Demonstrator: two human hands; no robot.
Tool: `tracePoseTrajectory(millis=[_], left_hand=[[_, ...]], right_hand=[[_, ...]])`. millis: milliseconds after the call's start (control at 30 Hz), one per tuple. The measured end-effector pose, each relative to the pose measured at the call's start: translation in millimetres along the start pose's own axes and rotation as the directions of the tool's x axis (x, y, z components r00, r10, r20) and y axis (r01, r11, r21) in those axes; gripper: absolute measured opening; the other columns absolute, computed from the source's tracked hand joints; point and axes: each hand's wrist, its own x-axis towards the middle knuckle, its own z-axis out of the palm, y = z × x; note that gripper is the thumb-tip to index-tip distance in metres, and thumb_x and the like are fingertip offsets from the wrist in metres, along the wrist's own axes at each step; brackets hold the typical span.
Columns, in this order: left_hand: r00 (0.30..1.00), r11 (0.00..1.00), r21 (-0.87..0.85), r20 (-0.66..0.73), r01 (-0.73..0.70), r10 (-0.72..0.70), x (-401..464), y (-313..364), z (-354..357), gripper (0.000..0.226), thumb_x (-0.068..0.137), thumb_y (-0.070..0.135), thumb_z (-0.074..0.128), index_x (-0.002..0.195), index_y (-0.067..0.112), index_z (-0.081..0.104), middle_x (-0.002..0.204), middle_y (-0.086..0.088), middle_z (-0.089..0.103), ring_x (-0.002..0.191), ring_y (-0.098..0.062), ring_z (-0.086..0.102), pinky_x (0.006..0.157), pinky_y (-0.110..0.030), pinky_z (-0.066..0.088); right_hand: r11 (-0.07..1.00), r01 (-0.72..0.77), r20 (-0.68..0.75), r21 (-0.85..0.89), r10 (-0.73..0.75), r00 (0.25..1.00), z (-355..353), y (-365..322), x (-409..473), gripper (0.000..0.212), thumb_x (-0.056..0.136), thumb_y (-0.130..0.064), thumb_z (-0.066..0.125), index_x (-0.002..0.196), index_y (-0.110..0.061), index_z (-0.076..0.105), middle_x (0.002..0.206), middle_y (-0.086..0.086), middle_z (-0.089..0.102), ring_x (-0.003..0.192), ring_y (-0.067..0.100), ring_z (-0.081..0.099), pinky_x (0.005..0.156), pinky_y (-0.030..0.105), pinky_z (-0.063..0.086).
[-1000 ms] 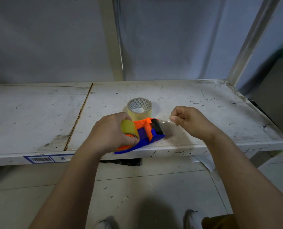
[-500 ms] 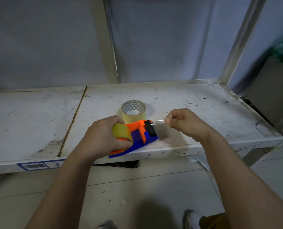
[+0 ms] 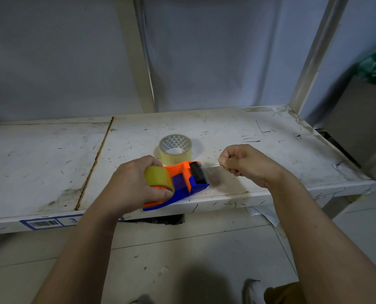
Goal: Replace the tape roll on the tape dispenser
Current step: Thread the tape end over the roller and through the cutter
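Tape dispenser at front edge of shelf, base overhanging that edge slightly. Mounted roll on dispenser's left end, under left hand. Spare tape roll flat on shelf just behind dispenser, toward back edge. Right hand right of dispenser, above shelf, pinching tape strip stretched from dispenser's right end. Barcode label on front edge, far left.

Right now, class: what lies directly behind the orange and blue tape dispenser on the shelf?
A second tape roll lies flat on the shelf just behind the dispenser. Its patterned core shows; the dispenser hides its lower front edge.
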Motion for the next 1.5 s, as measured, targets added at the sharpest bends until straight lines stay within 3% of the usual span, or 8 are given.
tracePoseTrajectory(millis=[567,767,867,1033,1100,1167,1267,1500], left_hand=[[1.000,0.999,-0.045,0.006,0.016,-0.016,3,-1,-1,0.063,0.059,0.044,0.083,0.112,0.037,0.048,0.106,0.012,0.050,0.096,-0.012,0.050,0.067,-0.027,0.045],[0.998,0.949,-0.312,-0.029,0.043,-0.055,-1,-19,-10,0.057,0.058,0.039,0.086,0.107,0.033,0.058,0.104,0.012,0.060,0.093,-0.015,0.059,0.068,-0.029,0.052],[0.998,0.916,-0.400,-0.023,0.044,-0.058,-1,-23,-13,0.058,0.052,0.041,0.084,0.105,0.034,0.060,0.104,0.008,0.063,0.093,-0.017,0.063,0.072,-0.034,0.056],[1.000,0.993,-0.118,0.004,0.026,-0.026,5,-20,-20,0.066,0.068,0.041,0.078,0.127,0.036,0.048,0.127,0.008,0.051,0.106,-0.015,0.050,0.078,-0.031,0.047],[1.000,1.000,-0.015,0.020,0.003,-0.002,3,-16,-23,0.071,0.072,0.040,0.075,0.135,0.034,0.041,0.138,0.007,0.045,0.110,-0.014,0.045,0.083,-0.031,0.043],[1.000,0.991,0.135,0.015,-0.007,0.005,3,-10,-25,0.077,0.075,0.042,0.072,0.140,0.033,0.034,0.146,0.006,0.039,0.125,-0.017,0.040,0.100,-0.039,0.039],[1.000,0.919,0.394,0.011,0.006,-0.012,5,3,-23,0.089,0.071,0.052,0.070,0.144,0.036,0.022,0.153,0.005,0.030,0.143,-0.018,0.020,0.115,-0.057,0.013],[0.995,0.960,0.265,-0.021,-0.088,0.097,16,21,-5,0.102,0.055,0.071,0.068,0.141,0.034,0.027,0.139,0.009,0.050,0.132,-0.016,0.038,0.113,-0.056,0.002]], right_hand=[[0.999,-0.052,-0.036,-0.001,0.052,0.998,0,16,1,0.021,0.090,-0.005,0.055,0.070,-0.013,0.057,0.061,-0.002,0.054,0.057,0.011,0.042,0.051,0.017,0.038],[0.894,-0.151,0.050,0.422,0.143,0.988,18,6,10,0.023,0.090,-0.004,0.055,0.070,-0.011,0.060,0.073,0.004,0.065,0.042,0.003,0.042,0.039,0.012,0.034],[0.818,-0.231,0.129,0.527,0.192,0.973,32,2,12,0.022,0.091,-0.007,0.054,0.070,-0.012,0.060,0.069,0.002,0.068,0.051,0.005,0.048,0.042,0.014,0.038],[0.595,-0.323,0.244,0.735,0.213,0.946,47,1,11,0.018,0.094,-0.008,0.049,0.076,-0.010,0.053,0.072,0.009,0.075,0.072,0.022,0.071,0.069,0.030,0.060],[0.523,-0.338,0.282,0.782,0.187,0.941,51,-3,9,0.018,0.094,-0.009,0.049,0.076,-0.009,0.053,0.081,0.015,0.075,0.078,0.028,0.073,0.077,0.038,0.059],[0.510,-0.334,0.295,0.793,0.159,0.942,55,-6,8,0.019,0.095,-0.010,0.049,0.077,-0.008,0.056,0.090,0.019,0.074,0.085,0.031,0.072,0.082,0.042,0.057],[0.512,-0.330,0.309,0.793,0.128,0.942,58,-12,6,0.018,0.096,-0.011,0.046,0.088,-0.006,0.061,0.100,0.022,0.072,0.090,0.031,0.072,0.083,0.041,0.057],[0.575,-0.284,0.283,0.767,0.094,0.955,60,-22,0,0.028,0.096,-0.012,0.047,0.072,-0.010,0.060,0.106,0.024,0.070,0.089,0.032,0.072,0.075,0.036,0.061]])
